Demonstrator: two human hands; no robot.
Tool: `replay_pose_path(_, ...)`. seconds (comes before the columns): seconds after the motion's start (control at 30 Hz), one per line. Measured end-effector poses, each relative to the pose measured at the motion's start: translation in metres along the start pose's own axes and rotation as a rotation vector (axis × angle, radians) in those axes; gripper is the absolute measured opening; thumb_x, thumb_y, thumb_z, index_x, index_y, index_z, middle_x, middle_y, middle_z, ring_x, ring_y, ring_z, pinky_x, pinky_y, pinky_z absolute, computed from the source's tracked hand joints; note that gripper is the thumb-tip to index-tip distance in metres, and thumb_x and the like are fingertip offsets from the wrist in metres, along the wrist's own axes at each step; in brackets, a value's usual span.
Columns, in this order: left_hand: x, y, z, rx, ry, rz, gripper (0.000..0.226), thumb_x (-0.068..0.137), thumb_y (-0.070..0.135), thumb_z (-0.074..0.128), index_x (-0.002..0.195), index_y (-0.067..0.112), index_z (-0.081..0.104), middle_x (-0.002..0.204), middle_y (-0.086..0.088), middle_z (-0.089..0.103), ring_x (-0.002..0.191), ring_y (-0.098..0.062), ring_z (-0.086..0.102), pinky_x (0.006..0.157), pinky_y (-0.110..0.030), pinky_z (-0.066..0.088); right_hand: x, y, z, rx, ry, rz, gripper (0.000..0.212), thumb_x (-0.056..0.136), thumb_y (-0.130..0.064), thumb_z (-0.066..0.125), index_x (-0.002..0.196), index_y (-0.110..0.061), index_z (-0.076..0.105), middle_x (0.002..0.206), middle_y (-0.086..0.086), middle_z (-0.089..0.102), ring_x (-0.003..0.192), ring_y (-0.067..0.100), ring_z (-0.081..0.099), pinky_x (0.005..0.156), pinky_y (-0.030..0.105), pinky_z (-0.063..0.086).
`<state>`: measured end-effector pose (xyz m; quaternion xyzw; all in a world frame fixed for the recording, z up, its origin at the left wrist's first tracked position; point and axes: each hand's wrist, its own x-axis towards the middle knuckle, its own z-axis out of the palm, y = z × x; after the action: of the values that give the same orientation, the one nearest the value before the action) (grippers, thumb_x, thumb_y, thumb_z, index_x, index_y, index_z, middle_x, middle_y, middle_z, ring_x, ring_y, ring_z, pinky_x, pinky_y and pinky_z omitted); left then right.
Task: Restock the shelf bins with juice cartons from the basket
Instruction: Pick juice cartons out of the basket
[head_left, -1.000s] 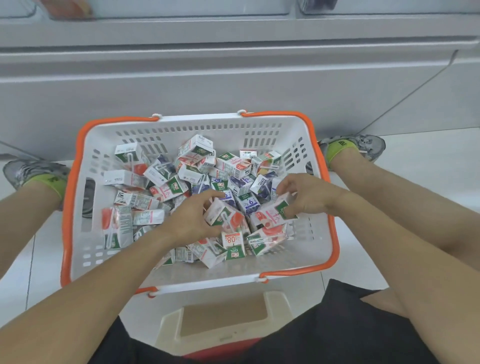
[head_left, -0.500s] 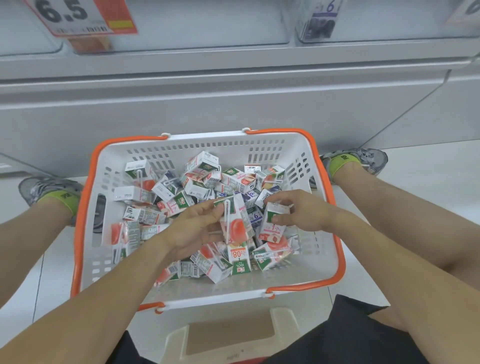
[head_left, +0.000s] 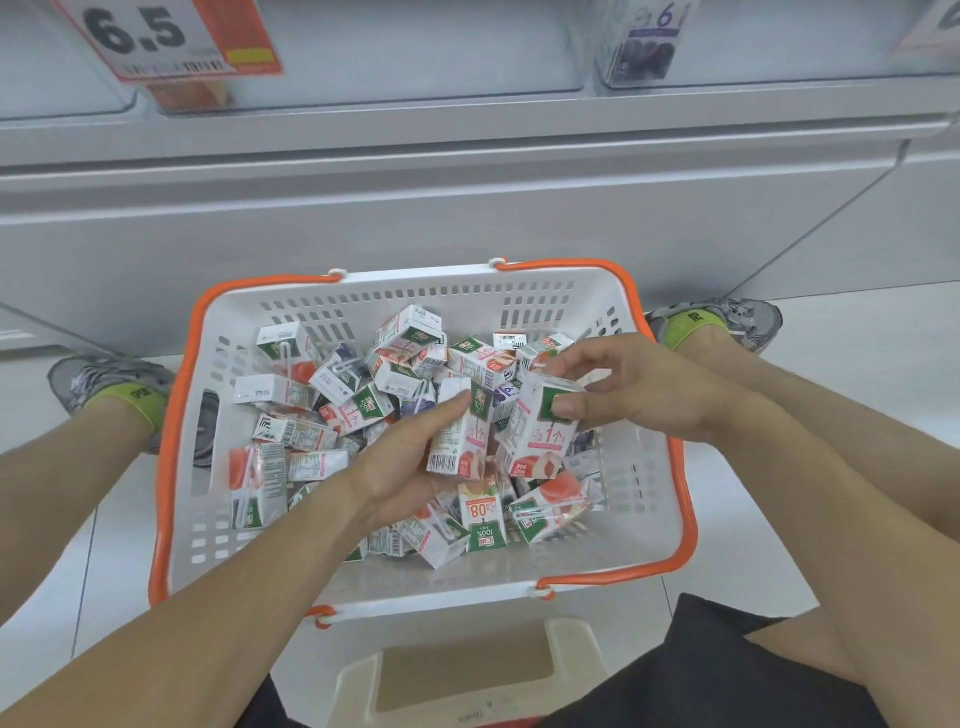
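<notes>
A white basket with orange handles (head_left: 644, 499) stands on the floor in front of me, holding several small juice cartons (head_left: 332, 384). My left hand (head_left: 410, 462) grips one peach carton (head_left: 460, 439) upright above the pile. Right beside it, my right hand (head_left: 628, 387) holds a second peach carton (head_left: 540, 431) by its top. The two cartons are almost touching. Clear shelf bins sit above: one on the left (head_left: 192, 96) behind a 6.5 price tag (head_left: 171, 39), one on the right (head_left: 639, 47) with a purple carton in it.
The grey shelf base (head_left: 467, 208) runs across behind the basket. My feet in grey shoes (head_left: 722, 322) flank the basket on both sides. A pale step stool (head_left: 467, 670) sits under me at the bottom edge. White tiled floor lies to the right.
Both hands have risen out of the pile, each with a peach carton, and drawn close together. The view has tilted up, bringing the shelf bins and price tag into sight.
</notes>
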<state>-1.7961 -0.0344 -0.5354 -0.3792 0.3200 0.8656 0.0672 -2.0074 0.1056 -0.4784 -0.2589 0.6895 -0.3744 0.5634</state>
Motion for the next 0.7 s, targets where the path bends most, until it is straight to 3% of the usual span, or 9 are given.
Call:
replay_pose_path(0.1, -0.003, 0.001, 0.005, 0.064, -0.033, 0.0, 0.049, 0.091, 0.048, 0.053, 0.129, 0.018, 0.063, 0.129, -0.012, 0.066, 0.121, -0.028, 0.062, 0.103, -0.052, 0.047, -0.002, -0.003, 0.005, 0.088, -0.041, 0.002, 0.032, 0.085, -0.001, 0.072, 0.116, -0.002, 0.067, 0.122, 0.021, 0.061, 0.097, 0.027, 0.073, 0.077, 0.03, 0.061)
replay_pose_path(0.23, -0.008, 0.001, 0.021, 0.029, -0.073, -0.018, 0.042, 0.089, 0.047, 0.047, 0.103, 0.024, 0.079, 0.119, -0.011, 0.071, 0.107, -0.024, 0.069, 0.094, -0.046, 0.054, 0.003, 0.0, 0.015, 0.148, -0.078, -0.021, 0.032, 0.087, -0.002, 0.07, 0.118, 0.001, 0.065, 0.12, 0.027, 0.063, 0.103, 0.031, 0.071, 0.082, 0.035, 0.061)
replay_pose_path(0.37, -0.01, 0.0, 0.027, -0.064, -0.123, -0.055, 0.038, 0.087, 0.038, 0.054, 0.102, 0.014, 0.079, 0.121, -0.017, 0.069, 0.104, -0.028, 0.07, 0.084, -0.044, 0.059, 0.002, -0.001, 0.021, 0.019, -0.074, -0.061, 0.027, 0.091, -0.013, 0.068, 0.116, -0.002, 0.066, 0.117, 0.016, 0.068, 0.102, 0.022, 0.071, 0.077, 0.029, 0.06)
replay_pose_path(0.47, -0.014, 0.005, 0.032, -0.085, -0.171, -0.055, 0.042, 0.081, 0.042, 0.066, 0.108, 0.012, 0.077, 0.123, -0.019, 0.068, 0.105, -0.03, 0.069, 0.082, -0.045, 0.059, 0.001, -0.004, 0.02, 0.063, -0.054, -0.072, 0.034, 0.087, -0.022, 0.07, 0.116, -0.006, 0.062, 0.119, 0.017, 0.063, 0.097, 0.025, 0.07, 0.077, 0.042, 0.062)
replay_pose_path(0.53, -0.017, 0.009, 0.034, -0.069, -0.227, -0.043, 0.05, 0.071, 0.047, 0.077, 0.108, 0.014, 0.077, 0.116, -0.016, 0.071, 0.102, -0.028, 0.07, 0.084, -0.045, 0.059, 0.0, -0.006, 0.018, 0.122, -0.106, -0.065, 0.048, 0.082, -0.029, 0.071, 0.125, -0.014, 0.058, 0.123, 0.017, 0.059, 0.1, 0.028, 0.068, 0.075, 0.044, 0.061)
replay_pose_path(0.7, -0.025, 0.02, 0.038, -0.03, -0.327, -0.065, 0.06, 0.055, 0.046, 0.092, 0.104, 0.013, 0.078, 0.1, -0.013, 0.073, 0.086, -0.024, 0.071, 0.073, -0.037, 0.06, 0.004, -0.006, 0.01, 0.252, -0.365, -0.048, 0.058, 0.088, -0.009, 0.067, 0.142, -0.022, 0.051, 0.146, 0.012, 0.046, 0.121, 0.036, 0.06, 0.068, 0.031, 0.06)
